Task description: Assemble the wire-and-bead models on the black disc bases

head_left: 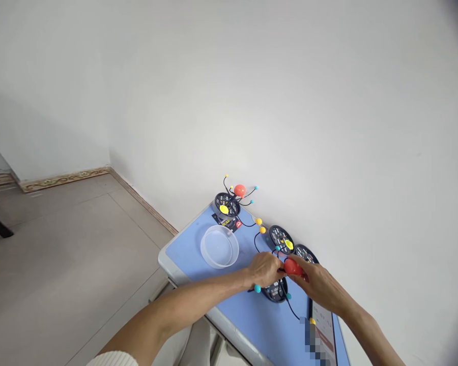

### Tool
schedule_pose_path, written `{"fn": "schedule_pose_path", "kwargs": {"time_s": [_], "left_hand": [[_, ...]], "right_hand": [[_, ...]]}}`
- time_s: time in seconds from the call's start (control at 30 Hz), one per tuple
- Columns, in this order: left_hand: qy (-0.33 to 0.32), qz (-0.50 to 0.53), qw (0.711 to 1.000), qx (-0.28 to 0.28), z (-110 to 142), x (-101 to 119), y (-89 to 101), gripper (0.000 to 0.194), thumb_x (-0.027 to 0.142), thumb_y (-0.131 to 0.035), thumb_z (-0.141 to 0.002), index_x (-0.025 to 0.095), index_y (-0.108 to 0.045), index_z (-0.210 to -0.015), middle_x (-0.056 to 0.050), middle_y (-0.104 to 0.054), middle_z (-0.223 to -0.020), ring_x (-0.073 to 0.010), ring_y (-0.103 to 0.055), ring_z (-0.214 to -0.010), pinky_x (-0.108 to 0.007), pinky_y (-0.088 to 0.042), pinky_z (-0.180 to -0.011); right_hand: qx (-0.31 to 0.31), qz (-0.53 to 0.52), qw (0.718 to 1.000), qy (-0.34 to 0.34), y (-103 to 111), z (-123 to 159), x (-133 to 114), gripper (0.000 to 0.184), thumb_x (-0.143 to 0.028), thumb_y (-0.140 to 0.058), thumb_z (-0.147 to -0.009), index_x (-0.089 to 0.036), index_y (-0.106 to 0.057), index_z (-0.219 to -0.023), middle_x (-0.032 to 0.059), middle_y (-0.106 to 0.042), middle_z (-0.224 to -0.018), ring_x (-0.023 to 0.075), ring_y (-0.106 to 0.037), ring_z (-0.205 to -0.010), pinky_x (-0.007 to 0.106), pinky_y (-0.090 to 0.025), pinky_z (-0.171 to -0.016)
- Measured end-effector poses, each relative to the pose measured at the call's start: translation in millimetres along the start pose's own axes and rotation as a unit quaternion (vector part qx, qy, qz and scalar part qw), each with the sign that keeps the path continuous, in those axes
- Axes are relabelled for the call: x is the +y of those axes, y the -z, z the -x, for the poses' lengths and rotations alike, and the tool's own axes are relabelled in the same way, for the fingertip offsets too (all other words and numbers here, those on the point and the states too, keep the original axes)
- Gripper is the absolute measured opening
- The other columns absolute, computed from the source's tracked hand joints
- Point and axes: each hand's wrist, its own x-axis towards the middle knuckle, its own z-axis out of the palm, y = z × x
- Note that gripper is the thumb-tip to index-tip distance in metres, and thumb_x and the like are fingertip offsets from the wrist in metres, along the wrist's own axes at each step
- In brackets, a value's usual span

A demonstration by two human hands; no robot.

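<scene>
White wall (229, 101) behind, and over the blue desk (252, 325) the right hand (318, 284) grips the red ball (292, 267)! Left hand (265, 269) closed beside it, contents unclear; likely light, smooth, best held round the middle.

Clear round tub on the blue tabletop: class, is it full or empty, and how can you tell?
Empty. The tub is uncovered, and the blue tabletop shows through its bare bottom.
</scene>
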Motion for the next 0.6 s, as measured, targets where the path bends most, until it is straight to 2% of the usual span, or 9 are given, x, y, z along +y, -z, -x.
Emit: {"fn": "schedule_pose_path", "kwargs": {"time_s": [0.17, 0.37, 0.5, 0.6], "left_hand": [[0.008, 0.006, 1.0, 0.009, -0.5, 0.1, -1.8, 0.026, 0.042, -0.06, -0.09, 0.023, -0.078, -0.085, -0.006, -0.078, -0.083, -0.0246, -0.072, -0.085, -0.028, -0.047, -0.072], [0.01, 0.009, 1.0, 0.015, 0.9, 0.9, -0.8, 0.034, 0.048, -0.056, -0.092, 0.023, -0.078, -0.083, -0.007, -0.077, -0.079, -0.0249, -0.072, -0.081, -0.029, -0.047, -0.069], [0.009, 0.005, 1.0, 0.011, 1.2, 0.3, 0.7, 0.024, 0.044, -0.062, -0.089, 0.026, -0.078, -0.092, -0.005, -0.078, -0.081, -0.0252, -0.072, -0.082, -0.028, -0.047, -0.069], [0.012, 0.001, 1.0, 0.011, 0.7, -0.2, 0.4, 0.019, 0.037, -0.064, -0.087, 0.027, -0.077, -0.097, -0.004, -0.078, -0.084, -0.0244, -0.072, -0.085, -0.028, -0.048, -0.071]], "right_hand": [[-0.002, 0.055, 0.998, -0.029, -3.3, -2.9, -3.3, 0.026, -0.046, -0.038, -0.096, -0.024, -0.052, -0.091, 0.0023, -0.063, -0.065, 0.0227, -0.057, -0.057, 0.029, -0.034, -0.054], [-0.015, 0.115, 0.992, -0.058, -5.0, -3.1, -6.2, 0.028, -0.046, -0.036, -0.098, -0.023, -0.05, -0.088, 0.0038, -0.063, -0.065, 0.0245, -0.06, -0.06, 0.029, -0.031, -0.055], [-0.024, 0.1, 0.993, -0.054, -0.4, 1.3, -4.7, 0.028, -0.046, -0.047, -0.094, -0.02, -0.052, -0.102, 0.0052, -0.068, -0.07, 0.0259, -0.062, -0.064, 0.03, -0.031, -0.054], [-0.017, 0.072, 0.995, -0.07, 3.3, 5.7, -1.1, 0.044, -0.039, -0.054, -0.09, -0.015, -0.046, -0.126, 0.0079, -0.072, -0.077, 0.0263, -0.065, -0.068, 0.031, -0.035, -0.058]]}}
